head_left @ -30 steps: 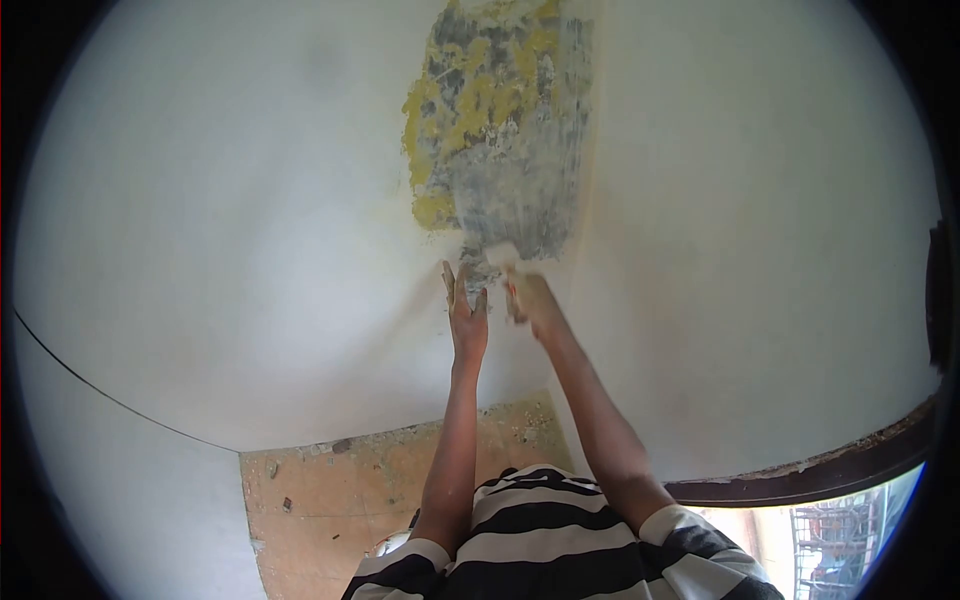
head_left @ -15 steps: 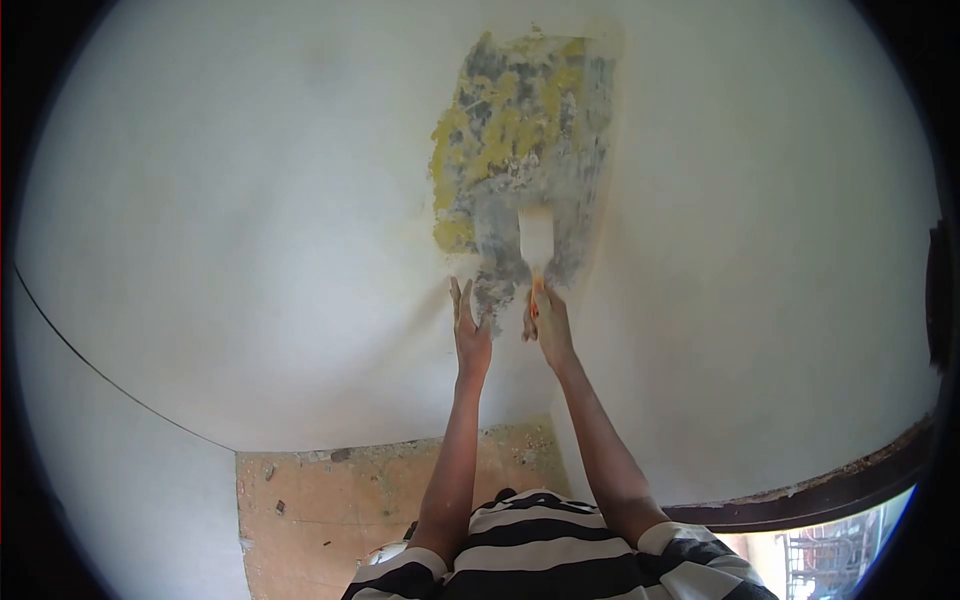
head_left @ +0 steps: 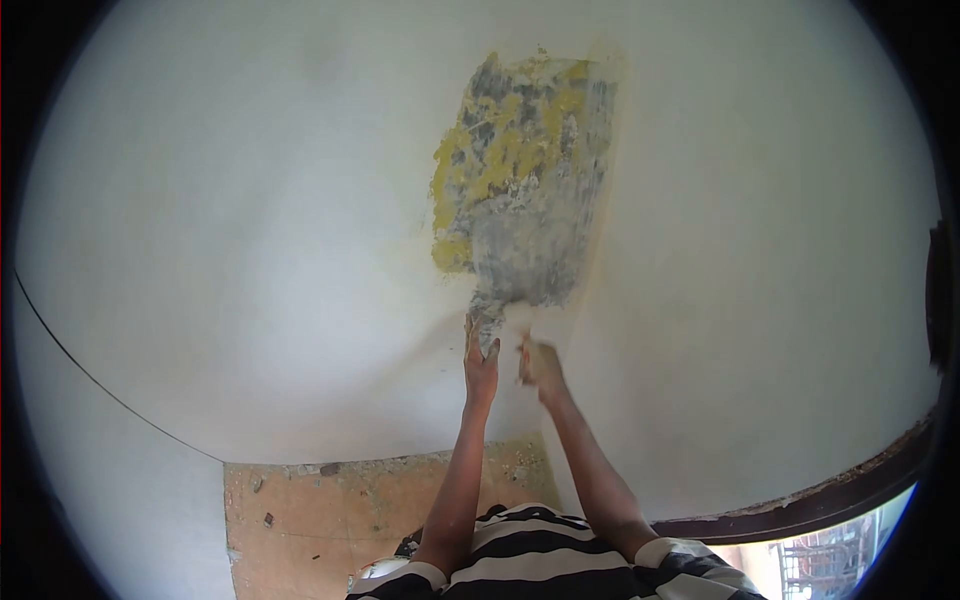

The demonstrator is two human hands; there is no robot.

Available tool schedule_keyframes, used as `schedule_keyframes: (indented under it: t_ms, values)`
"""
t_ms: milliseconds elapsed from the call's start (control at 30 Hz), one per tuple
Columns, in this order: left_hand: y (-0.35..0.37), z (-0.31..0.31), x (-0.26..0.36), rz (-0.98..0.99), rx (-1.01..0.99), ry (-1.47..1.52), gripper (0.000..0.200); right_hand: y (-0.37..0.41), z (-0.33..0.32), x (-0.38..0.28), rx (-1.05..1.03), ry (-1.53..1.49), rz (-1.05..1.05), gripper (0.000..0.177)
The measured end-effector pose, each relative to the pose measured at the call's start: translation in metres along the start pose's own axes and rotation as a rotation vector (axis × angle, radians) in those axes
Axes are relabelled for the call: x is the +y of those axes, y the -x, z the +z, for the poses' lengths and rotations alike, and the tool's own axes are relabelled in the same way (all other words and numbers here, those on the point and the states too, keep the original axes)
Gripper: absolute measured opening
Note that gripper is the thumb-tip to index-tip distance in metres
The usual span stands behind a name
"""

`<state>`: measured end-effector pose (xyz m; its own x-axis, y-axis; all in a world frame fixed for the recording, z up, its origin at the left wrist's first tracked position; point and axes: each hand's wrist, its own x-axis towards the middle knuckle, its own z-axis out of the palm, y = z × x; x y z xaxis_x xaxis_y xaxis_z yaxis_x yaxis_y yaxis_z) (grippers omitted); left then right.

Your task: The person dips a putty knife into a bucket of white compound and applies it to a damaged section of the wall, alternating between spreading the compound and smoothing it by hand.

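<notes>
On the wall, a scraped patch (head_left: 530,230) shows grey with yellow-green areas, and its narrow lower end comes down to my hands. My right hand (head_left: 541,370) is closed around the handle of a putty knife (head_left: 517,318), blurred by motion. Its pale blade lies just below the patch's lower edge. Close by on the left, my left hand (head_left: 481,368) is raised with fingers up and thumb apart, at the patch's narrow lower end. It holds nothing.
White wall (head_left: 300,220) surrounds the patch, with a corner just to its right. Below lies an orange-brown floor (head_left: 300,530) scattered with debris along the wall's foot. A dark frame (head_left: 800,510) borders a bright opening at lower right.
My right hand has brought the putty knife down from the grey part of the patch to below its edge. My left hand has moved slightly down and right.
</notes>
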<state>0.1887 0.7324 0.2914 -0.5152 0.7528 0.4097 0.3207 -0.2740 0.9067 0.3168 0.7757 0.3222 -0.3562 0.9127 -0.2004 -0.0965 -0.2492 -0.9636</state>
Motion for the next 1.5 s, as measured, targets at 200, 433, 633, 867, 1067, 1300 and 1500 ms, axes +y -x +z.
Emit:
schedule_keyframes:
  t_ms: [200, 433, 633, 867, 1067, 1300, 1500]
  values:
    - [-0.004, 0.001, 0.005, 0.023, -0.026, 0.034, 0.055, 0.025, 0.009, -0.067, -0.029, -0.165, -0.139, 0.046]
    - [-0.002, 0.0, 0.002, -0.06, -0.046, 0.169, 0.046, 0.039, -0.008, -0.019, -0.058, -0.13, -0.194, 0.043]
    - [0.019, 0.01, 0.017, -0.31, -0.28, 0.55, 0.039, 0.052, -0.004, -0.009, 0.083, -0.111, -0.197, 0.027]
    - [0.057, 0.037, 0.018, -0.422, -0.32, 0.599, 0.04, 0.082, -0.015, 0.003, 0.366, 0.29, -0.447, 0.03]
    - [0.082, 0.054, 0.067, -0.405, -0.304, 0.64, 0.037, 0.105, -0.044, 0.001, 0.323, 0.16, -0.454, 0.024]
    - [0.129, 0.076, 0.094, -0.516, -0.337, 0.546, 0.033, 0.143, -0.077, 0.003, 0.137, -0.282, -0.315, 0.018]
    - [0.146, 0.081, 0.114, -0.507, -0.316, 0.511, 0.032, 0.161, -0.078, 0.005, 0.197, -0.158, -0.44, 0.017]
